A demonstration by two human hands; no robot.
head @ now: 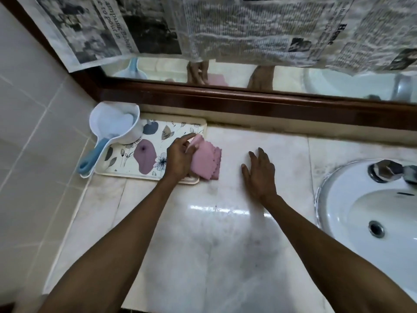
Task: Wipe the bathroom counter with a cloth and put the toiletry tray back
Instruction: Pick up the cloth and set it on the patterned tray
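Note:
A cream tray (126, 152) printed with flowers lies at the back left of the pale marble counter (203, 233). A folded pink cloth (207, 161) rests over the tray's right edge and partly on the counter. My left hand (180, 157) grips the cloth's left side, with the index finger stretched toward the tray's far corner. To the right of the cloth, my right hand (259, 172) lies flat on the counter with fingers spread, holding nothing.
A white and blue water scoop (112, 129) sits on the tray's left end, handle hanging over the front rim. A white basin (365, 218) with a metal tap (385, 171) fills the right side. Behind runs a wood-framed mirror (248, 75) hung with newspaper.

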